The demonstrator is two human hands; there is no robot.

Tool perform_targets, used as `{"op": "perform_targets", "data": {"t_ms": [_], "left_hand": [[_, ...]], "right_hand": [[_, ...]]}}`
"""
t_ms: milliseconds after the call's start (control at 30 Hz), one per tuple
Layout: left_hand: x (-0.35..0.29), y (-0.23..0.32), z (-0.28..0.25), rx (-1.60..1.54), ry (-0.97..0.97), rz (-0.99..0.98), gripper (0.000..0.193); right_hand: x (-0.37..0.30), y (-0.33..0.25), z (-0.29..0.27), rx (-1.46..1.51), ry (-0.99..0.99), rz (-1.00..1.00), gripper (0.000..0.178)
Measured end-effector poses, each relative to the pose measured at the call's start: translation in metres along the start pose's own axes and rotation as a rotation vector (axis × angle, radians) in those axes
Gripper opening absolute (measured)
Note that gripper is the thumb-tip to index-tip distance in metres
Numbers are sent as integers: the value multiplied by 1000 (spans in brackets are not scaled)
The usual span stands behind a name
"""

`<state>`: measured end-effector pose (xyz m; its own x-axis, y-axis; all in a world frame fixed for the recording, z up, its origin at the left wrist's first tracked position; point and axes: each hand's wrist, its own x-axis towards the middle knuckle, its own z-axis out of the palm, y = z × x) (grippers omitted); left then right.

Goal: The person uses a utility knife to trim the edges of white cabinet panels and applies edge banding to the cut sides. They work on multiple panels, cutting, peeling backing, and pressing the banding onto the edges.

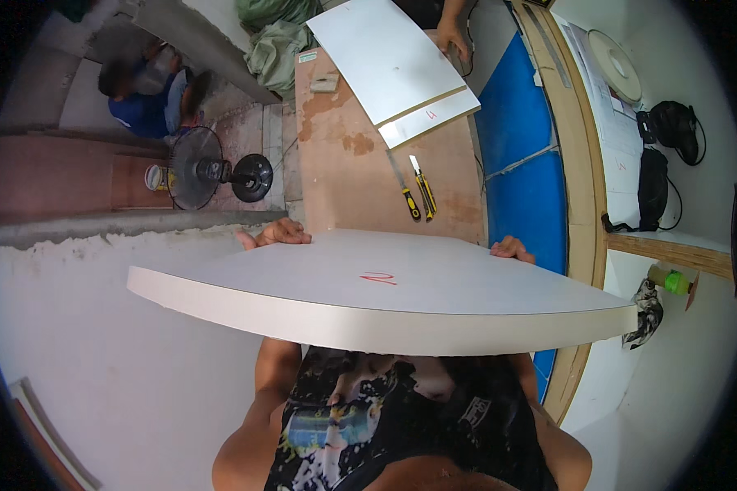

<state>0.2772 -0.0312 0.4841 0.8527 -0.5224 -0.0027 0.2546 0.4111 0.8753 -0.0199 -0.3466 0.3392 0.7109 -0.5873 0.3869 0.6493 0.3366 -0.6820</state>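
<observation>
- Board (pixel 467 286), broad and white, is held face up before the person's shirt (pixel 418 401), its far edge by the near end of the bench (pixel 344 188); whether it rests there is unclear.
- Left hand (pixel 278 233) bends its fingers over the far left part of the rim, and right hand (pixel 513 249) does likewise at the far right. Each grip looks closed on the board, though palms and underside are hidden.
- Step in hand, as I judge it: steadying or placing the board. The next move seems to call for both hands working evenly, clear of the knife (pixel 425 190) and the slim tool (pixel 409 196).
- Smooth face, red mark (pixel 378 278); thick cream edge, its bow perhaps from the lens.
- Bench top: reddish-brown, wood-like, blotched with darker stains, carrying a flat, white second board (pixel 393 57). Both tools have yellow-and-black handles.
</observation>
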Motion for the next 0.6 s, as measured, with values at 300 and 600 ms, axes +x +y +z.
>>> {"op": "perform_targets", "data": {"t_ms": [300, 600], "left_hand": [[-45, -38, -3, 211, 193, 16, 91], [-41, -80, -47, -189, 92, 13, 92]], "right_hand": [[-21, -9, 16, -32, 184, 65, 24], [-20, 1, 45, -5, 539, 218, 20]]}}
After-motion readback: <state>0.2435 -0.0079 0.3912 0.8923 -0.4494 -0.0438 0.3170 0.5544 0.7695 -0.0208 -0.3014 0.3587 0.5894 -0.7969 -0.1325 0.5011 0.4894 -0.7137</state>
